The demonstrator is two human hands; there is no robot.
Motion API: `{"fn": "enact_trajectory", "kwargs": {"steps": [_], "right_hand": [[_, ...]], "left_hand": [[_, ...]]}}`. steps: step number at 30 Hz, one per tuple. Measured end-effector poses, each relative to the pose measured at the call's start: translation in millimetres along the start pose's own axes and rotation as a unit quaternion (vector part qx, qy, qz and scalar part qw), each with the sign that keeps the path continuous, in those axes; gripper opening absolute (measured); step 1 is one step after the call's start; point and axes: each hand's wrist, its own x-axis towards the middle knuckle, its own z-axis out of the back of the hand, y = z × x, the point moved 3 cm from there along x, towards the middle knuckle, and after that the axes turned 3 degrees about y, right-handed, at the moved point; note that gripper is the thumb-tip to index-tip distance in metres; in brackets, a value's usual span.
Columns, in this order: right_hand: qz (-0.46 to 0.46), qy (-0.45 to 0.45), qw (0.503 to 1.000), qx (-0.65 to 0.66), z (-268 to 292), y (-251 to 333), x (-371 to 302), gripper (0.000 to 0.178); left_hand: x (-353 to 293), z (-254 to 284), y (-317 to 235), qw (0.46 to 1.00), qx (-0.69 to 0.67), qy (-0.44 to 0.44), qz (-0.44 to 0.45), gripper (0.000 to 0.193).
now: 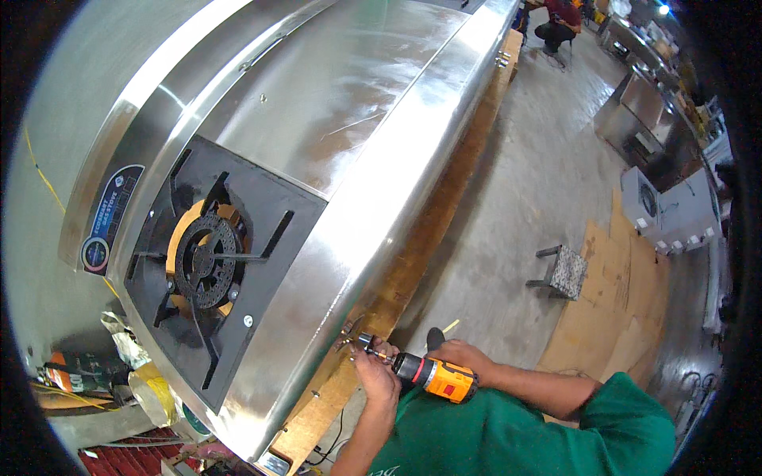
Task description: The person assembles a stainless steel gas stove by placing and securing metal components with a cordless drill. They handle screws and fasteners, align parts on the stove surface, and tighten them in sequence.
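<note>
My right hand is wrapped round an orange and black cordless drill held close to my body, its chuck pointing left. At the front end of the drill, my left hand has its fingers pinched together; what lies between them is too small to make out. Both hands are beside the front lower edge of a stainless steel gas stove, near a small metal fitting there. On the stove top, a black burner plate carries a round burner and pan supports.
A wooden board runs under the stove's front edge. To the right stand a small speckled stool, cardboard sheets on the floor and steel units. Another person crouches far off. Bags and packaging lie at lower left.
</note>
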Motion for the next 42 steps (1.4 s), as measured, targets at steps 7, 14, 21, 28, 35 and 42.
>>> {"fn": "enact_trajectory", "kwargs": {"steps": [7, 14, 21, 28, 35, 42], "right_hand": [[-0.029, 0.067, 0.997, -0.001, 11, 13, 7, 0.045], [0.001, -0.007, 1.000, 0.003, 0, 6, -1, 0.044], [-0.029, 0.038, 0.999, -0.016, 5, 9, 4, 0.045], [-0.010, -0.012, 0.999, -0.045, 2, 2, -1, 0.044], [-0.047, 0.066, 0.996, -0.042, 9, 10, 9, 0.042], [0.016, -0.038, 0.999, -0.024, -1, -3, 0, 0.040]], "left_hand": [[14, 32, -36, 0.974, 0.182, 0.061, 0.120, 0.029], [3, -1, -7, 0.998, 0.015, 0.067, -0.018, 0.042], [3, 2, -28, 0.987, 0.153, 0.016, 0.051, 0.043], [3, 4, -15, 0.995, 0.091, -0.045, 0.019, 0.032], [6, -2, -7, 0.996, 0.081, -0.023, -0.038, 0.030], [1, -6, -36, 0.988, 0.127, 0.031, 0.085, 0.038]]}}
